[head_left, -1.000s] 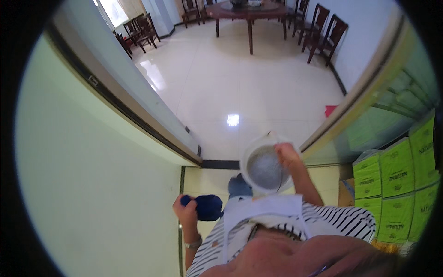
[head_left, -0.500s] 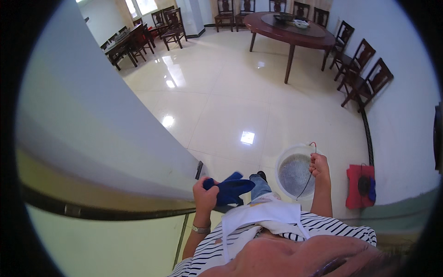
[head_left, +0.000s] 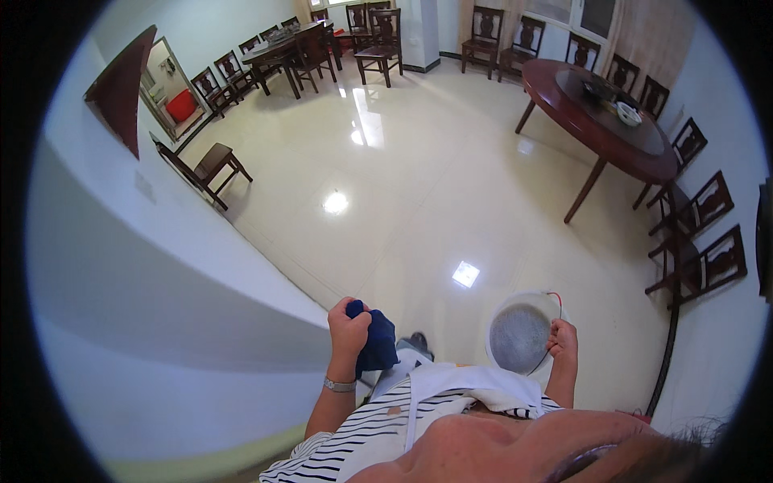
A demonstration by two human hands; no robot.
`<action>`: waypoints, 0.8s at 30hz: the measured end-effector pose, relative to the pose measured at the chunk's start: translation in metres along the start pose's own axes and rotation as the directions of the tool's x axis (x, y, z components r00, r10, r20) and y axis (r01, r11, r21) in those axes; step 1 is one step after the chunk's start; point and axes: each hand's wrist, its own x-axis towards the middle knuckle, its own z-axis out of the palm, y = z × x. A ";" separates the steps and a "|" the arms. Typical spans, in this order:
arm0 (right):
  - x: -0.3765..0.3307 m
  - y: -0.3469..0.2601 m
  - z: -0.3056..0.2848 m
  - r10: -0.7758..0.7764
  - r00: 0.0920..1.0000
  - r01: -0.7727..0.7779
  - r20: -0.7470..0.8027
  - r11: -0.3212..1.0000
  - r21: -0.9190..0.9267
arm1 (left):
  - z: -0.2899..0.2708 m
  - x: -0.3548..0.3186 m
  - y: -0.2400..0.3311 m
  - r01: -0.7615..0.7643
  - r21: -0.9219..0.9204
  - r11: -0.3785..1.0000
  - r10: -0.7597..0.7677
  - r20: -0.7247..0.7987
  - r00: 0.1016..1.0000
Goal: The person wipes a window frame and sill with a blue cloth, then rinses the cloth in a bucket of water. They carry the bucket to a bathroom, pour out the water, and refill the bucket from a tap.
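A dark blue cloth hangs bunched from my left hand, whose fingers are closed on it. With my right hand I grip the thin wire handle of a white bucket. Greyish, sudsy-looking liquid fills the bucket to a level I cannot judge. A red piece shows on the handle where it meets the rim. Below the cloth, my shoe is partly visible on the floor.
Glossy pale floor tiles stretch ahead. A round dark-red table with a white bowl stands at the far right, chairs along the wall. A white wall runs close on my left, with a lone chair beyond. Another table stands farther back.
I have moved forward into the room, past the doorway edge on my left. The cloth and bucket have come along in my hands. The red item at right has nearly left view.
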 end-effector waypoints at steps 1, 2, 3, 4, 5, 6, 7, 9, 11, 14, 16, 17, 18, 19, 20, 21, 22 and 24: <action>0.022 -0.009 0.034 -0.039 0.999 0.039 0.000 0.999 -0.008 | -0.001 0.037 -0.011 -0.021 -0.014 1.000 0.020 -0.039 0.999; 0.045 -0.021 0.071 -0.077 0.997 0.077 0.000 0.997 -0.016 | -0.004 0.073 -0.022 -0.042 -0.025 0.999 0.040 -0.079 0.996; 0.060 -0.024 0.094 -0.097 0.995 0.096 -0.029 0.995 -0.038 | -0.001 0.119 -0.026 0.024 -0.017 1.000 -0.025 -0.061 0.998; 0.081 -0.067 0.117 -0.068 0.996 0.069 0.058 0.997 -0.019 | 0.022 0.158 -0.037 0.086 -0.149 0.985 -0.102 -0.107 0.989; 0.095 -0.079 0.148 -0.018 0.999 0.018 0.037 1.000 -0.004 | 0.033 0.201 -0.044 0.115 -0.273 0.955 -0.157 -0.138 0.978; 0.107 -0.088 0.167 0.032 0.999 -0.032 0.004 0.999 0.003 | 0.036 0.239 -0.052 0.151 -0.336 0.930 -0.206 -0.135 0.969; 0.120 -0.099 0.188 0.082 0.996 -0.081 -0.031 0.997 0.014 | 0.034 0.277 -0.060 0.185 -0.396 0.899 -0.253 -0.128 0.959; 0.138 -0.107 0.241 0.115 0.993 -0.114 -0.032 0.993 0.028 | 0.026 0.339 -0.059 0.220 -0.413 0.884 -0.298 -0.133 0.945; 0.168 -0.138 0.302 0.077 0.997 -0.076 -0.027 0.996 0.049 | 0.028 0.410 -0.051 0.173 -0.393 0.903 -0.255 -0.168 0.952; 0.200 -0.165 0.403 0.108 0.994 -0.108 0.013 0.994 0.003 | 0.010 0.507 -0.048 0.111 -0.347 0.931 -0.184 -0.184 0.966; 0.223 -0.186 0.486 0.079 0.996 -0.075 0.051 0.995 -0.069 | -0.008 0.575 -0.055 0.086 -0.353 0.932 -0.172 -0.222 0.960; 0.234 -0.198 0.532 0.050 0.995 -0.040 0.091 0.993 -0.110 | -0.021 0.610 -0.062 0.079 -0.355 0.932 -0.177 -0.252 0.951; 0.246 -0.206 0.572 0.031 0.991 -0.012 0.127 0.988 -0.151 | -0.036 0.645 -0.072 0.081 -0.353 0.932 -0.187 -0.279 0.942; 0.264 -0.205 0.615 -0.013 0.997 0.027 0.078 0.983 -0.182 | -0.053 0.680 -0.082 0.087 -0.354 0.931 -0.201 -0.301 0.932; 0.291 -0.200 0.651 -0.061 0.998 0.063 0.019 0.975 -0.214 | -0.070 0.713 -0.093 0.124 -0.364 0.923 -0.242 -0.300 0.923; 0.307 -0.209 0.710 -0.113 0.994 0.109 -0.002 0.962 -0.249 | -0.087 0.745 -0.101 0.136 -0.372 0.918 -0.268 -0.331 0.905; 0.315 -0.223 0.751 0.090 0.991 -0.067 0.098 0.973 -0.220 | -0.097 0.776 -0.109 0.130 -0.347 0.929 -0.267 -0.384 0.884; 0.331 -0.219 0.840 0.143 0.983 -0.110 0.113 0.961 -0.252 | -0.131 0.827 -0.103 0.202 -0.260 0.944 -0.302 -0.443 0.844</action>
